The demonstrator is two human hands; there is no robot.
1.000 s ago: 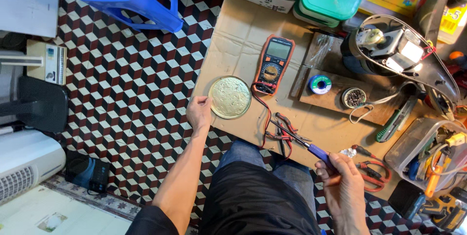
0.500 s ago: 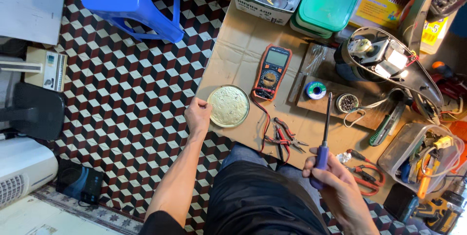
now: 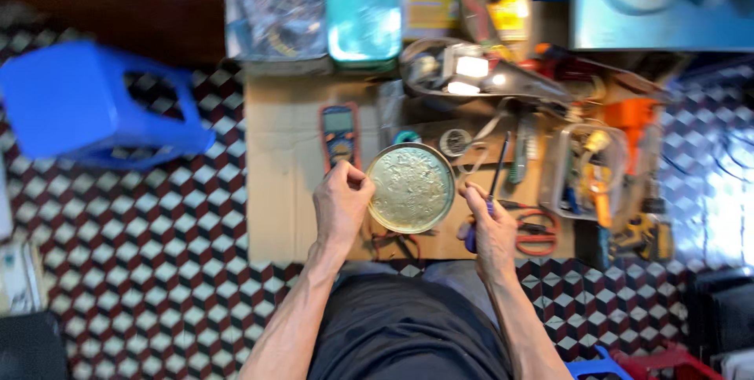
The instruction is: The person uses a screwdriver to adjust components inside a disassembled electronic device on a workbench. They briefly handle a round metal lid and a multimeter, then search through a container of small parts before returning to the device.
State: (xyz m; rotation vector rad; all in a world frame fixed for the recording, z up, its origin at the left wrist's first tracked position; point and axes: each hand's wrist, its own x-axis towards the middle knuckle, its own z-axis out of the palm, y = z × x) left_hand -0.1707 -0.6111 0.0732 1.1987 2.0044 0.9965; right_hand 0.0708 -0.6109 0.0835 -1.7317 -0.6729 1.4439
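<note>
From the head camera I look straight down at my left hand (image 3: 342, 205), its grip pinched shut on the left rim of a round, embossed brass-coloured plate (image 3: 411, 187) held just above the cardboard sheet (image 3: 279, 160) that serves as a work surface. My right hand (image 3: 488, 227) is closed around the blue handle of a screwdriver (image 3: 496, 172), whose dark shaft points away from me, just beside the plate's right edge. A multimeter (image 3: 339, 133) with a dark body and red trim lies flat near the left hand; red-handled pliers (image 3: 534, 231) sit near the right. Beyond the plate lies a tangle of tools and wires. The floor (image 3: 141, 254) is glossy tile in a red, black and white cube pattern, with a blue plastic stool (image 3: 86, 105) at left.
</note>
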